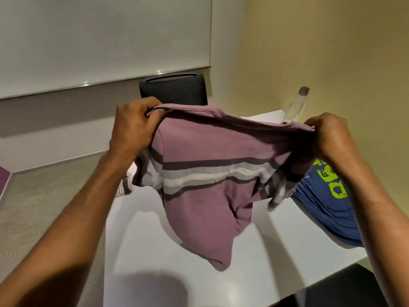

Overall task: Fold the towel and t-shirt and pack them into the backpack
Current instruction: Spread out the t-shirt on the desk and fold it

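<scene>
A mauve t-shirt (205,147) with dark, grey and white chest stripes hangs in the air above the white table (155,251). My left hand (132,127) grips its upper left edge and my right hand (329,134) grips its upper right edge, stretching the top edge between them. The lower part of the shirt droops, its tip close to the table; I cannot tell whether it touches. A striped pale cloth (124,187) peeks out behind the shirt at the left; most of it is hidden. No backpack is in view.
A blue garment with lime-green print (327,196) lies at the table's right edge. A clear bottle (296,105) stands at the far right corner. A black mesh chair back (174,89) stands behind the table. A dark object (343,291) sits at the bottom right.
</scene>
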A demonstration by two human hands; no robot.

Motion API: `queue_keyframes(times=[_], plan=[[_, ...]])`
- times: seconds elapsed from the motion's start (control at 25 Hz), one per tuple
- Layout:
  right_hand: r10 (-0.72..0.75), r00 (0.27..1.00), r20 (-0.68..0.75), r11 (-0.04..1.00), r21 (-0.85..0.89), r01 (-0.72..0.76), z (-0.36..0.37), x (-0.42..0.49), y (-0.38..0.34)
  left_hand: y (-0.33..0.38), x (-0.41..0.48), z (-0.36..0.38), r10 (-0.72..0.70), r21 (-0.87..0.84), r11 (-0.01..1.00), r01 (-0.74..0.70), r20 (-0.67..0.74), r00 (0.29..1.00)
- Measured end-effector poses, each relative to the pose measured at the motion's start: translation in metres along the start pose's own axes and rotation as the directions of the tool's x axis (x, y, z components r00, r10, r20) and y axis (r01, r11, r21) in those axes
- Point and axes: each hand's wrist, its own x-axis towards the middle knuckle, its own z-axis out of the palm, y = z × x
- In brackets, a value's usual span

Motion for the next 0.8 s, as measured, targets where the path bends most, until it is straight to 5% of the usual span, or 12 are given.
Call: queue_keyframes(times=[0.2, 0.36, 0.44, 0.64, 0.8], plan=[[0.175, 0.941, -0.29, 0.982, 0.123, -0.145, -0.004, 0.006, 0.027, 0.014, 0.031, -0.04, 0.098, 0.219, 0.964, -0.15, 0.228, 0.969], [0.248, 0.865, -0.437, 0.968, 0.088, -0.233, -0.011, 0.005, 0.036, 0.0, 0.045, -0.045, 0.067, 0.44, 0.896, -0.068, 0.018, 0.998], [0.205, 0.878, -0.432, 0.978, 0.13, -0.164, -0.022, 0.001, 0.035, -0.004, 0.046, -0.044, 0.013, 0.461, 0.886, 0.049, -0.13, 0.991], [-0.137, 0.967, -0.214, 0.94, 0.28, 0.195, -0.083, -0.046, -0.01, -0.034, 0.063, -0.041, -0.394, 0.098, 0.898, 0.429, -0.256, 0.883], [-0.35, 0.934, -0.066, 0.833, 0.434, 0.343, -0.113, -0.092, -0.072, -0.041, 0.076, -0.038, -0.611, -0.414, 0.735, 0.537, -0.061, 0.789]])
